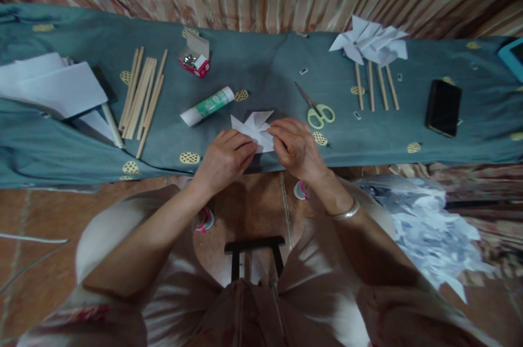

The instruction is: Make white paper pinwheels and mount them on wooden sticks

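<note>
A white folded paper pinwheel (253, 125) lies at the near edge of the teal-covered table (261, 64). My left hand (224, 159) and my right hand (295, 146) both press and pinch it from either side, fingertips meeting over its lower half. A glue stick (207, 106) lies just beyond my left hand. Green-handled scissors (316, 108) lie just beyond my right hand.
A bundle of wooden sticks (143, 95) and white paper sheets (53, 85) lie at the left. An open box of pins (196, 57) sits further back. Finished pinwheels on sticks (372, 55) and a black phone (443, 107) are at the right. Paper scraps (425, 227) cover the floor.
</note>
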Demonstrator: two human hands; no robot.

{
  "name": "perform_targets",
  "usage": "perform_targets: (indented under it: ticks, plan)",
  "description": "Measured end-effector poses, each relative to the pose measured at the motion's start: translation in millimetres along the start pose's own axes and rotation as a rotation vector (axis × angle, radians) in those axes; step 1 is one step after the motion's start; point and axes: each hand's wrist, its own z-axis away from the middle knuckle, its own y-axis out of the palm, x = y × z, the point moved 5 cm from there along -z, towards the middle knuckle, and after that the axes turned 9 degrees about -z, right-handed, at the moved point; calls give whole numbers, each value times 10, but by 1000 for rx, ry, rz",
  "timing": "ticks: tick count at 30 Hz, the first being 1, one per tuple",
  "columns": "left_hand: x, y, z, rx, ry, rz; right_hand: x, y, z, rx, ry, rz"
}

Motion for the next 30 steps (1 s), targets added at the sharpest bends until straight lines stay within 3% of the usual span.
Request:
perform_targets:
  ticks: [9, 14, 19, 25, 30]
  plan:
    - [103, -55, 34, -40, -40, 47, -39, -30, 11, 38, -8, -51]
    - [296, -111, 70, -91, -155, 87, -26, -115, 20, 59, 9, -120]
    - [420, -107, 96, -49, -301, 78, -41, -135, 42, 88, 26, -142]
    - [216, -107, 45, -24, -103, -13, -33, -91, 61, 95, -1, -125]
    - [54, -109, 22, -77, 3, -81, -14, -46, 62, 120, 1, -117]
